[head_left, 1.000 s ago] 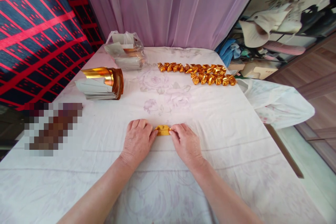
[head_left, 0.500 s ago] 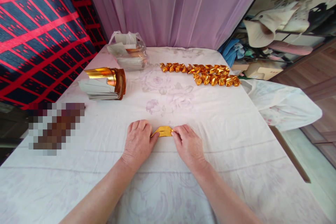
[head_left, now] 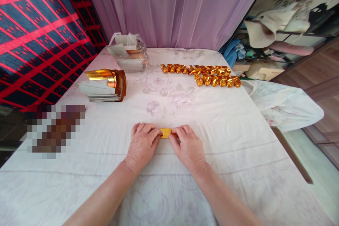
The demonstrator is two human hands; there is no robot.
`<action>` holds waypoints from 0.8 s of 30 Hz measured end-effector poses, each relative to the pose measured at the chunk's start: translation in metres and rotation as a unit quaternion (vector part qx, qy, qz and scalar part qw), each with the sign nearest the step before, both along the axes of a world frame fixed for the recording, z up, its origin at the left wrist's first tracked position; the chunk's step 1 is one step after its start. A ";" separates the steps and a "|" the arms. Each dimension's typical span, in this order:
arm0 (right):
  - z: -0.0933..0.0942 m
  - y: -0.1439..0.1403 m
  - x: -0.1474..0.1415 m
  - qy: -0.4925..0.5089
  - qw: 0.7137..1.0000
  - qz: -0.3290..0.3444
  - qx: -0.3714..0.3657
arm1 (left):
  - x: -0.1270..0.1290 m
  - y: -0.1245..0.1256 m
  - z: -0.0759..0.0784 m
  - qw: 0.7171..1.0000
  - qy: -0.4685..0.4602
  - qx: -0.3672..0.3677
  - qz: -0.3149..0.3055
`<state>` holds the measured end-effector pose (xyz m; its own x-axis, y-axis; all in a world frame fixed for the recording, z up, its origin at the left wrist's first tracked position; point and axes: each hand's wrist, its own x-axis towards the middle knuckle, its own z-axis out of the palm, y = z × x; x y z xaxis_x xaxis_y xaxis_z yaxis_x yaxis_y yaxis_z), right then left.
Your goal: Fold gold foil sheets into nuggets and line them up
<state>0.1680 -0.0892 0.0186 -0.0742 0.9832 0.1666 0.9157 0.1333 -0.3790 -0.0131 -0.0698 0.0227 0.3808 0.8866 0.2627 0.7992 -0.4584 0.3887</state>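
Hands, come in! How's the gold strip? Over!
Left hand, right hand: holding opposite ends. Gold strip: folded, between them. Gold pieces: farther back, not in the way.

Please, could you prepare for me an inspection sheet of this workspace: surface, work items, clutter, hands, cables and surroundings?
Surface: white flowered cloth, lightly creased.
Work items: small folded gold piece between the hands; back row and front row of folded gold shapes; stack of gold-and-grey sheets; clear plastic bag holding more sheets.
Clutter: pixelated patch at left, contents unreadable.
Hands: left hand and right hand bare, fingers at opposite ends of the folded gold piece.
Cables: nothing seen.
Surroundings: purple curtain behind; red-and-dark patterned cloth at left; shelves with a pale cap and a white bundle at right.
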 end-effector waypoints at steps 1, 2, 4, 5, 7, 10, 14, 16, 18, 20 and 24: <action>0.002 0.001 -0.002 -0.009 1.000 -0.007 -0.007 | 0.000 0.001 0.000 1.000 -0.004 -0.009 0.003; 0.004 0.001 -0.004 -0.018 1.000 -0.014 -0.015 | 0.000 0.001 0.000 1.000 -0.006 -0.016 0.006; 0.007 0.003 -0.007 -0.030 0.999 -0.026 -0.030 | 0.000 0.003 0.001 0.999 -0.007 -0.029 0.014; 0.008 0.003 -0.008 -0.031 0.998 -0.031 -0.037 | 0.001 0.003 0.001 0.999 -0.007 -0.034 0.020; 0.008 0.004 -0.008 -0.022 0.998 -0.034 -0.047 | 0.003 0.003 0.001 0.999 -0.008 -0.042 0.032; 0.006 0.006 -0.004 0.012 0.998 -0.032 -0.056 | 0.005 0.003 0.001 0.998 -0.014 -0.050 0.045; 0.001 0.009 0.007 0.078 0.995 -0.020 -0.064 | 0.005 0.003 0.001 0.996 -0.023 -0.065 0.052; 0.000 0.012 0.014 0.113 0.990 -0.012 -0.080 | 0.004 0.004 0.000 0.996 -0.025 -0.068 0.052; 0.001 0.015 0.020 0.139 0.986 -0.001 -0.094 | 0.001 0.004 -0.002 0.996 -0.029 -0.069 0.050; 0.002 0.017 0.024 0.154 0.983 0.012 -0.100 | -0.003 0.004 -0.004 0.996 -0.033 -0.070 0.050; 0.002 0.019 0.029 0.165 0.980 0.030 -0.108 | -0.014 0.004 -0.007 0.996 -0.036 -0.067 0.053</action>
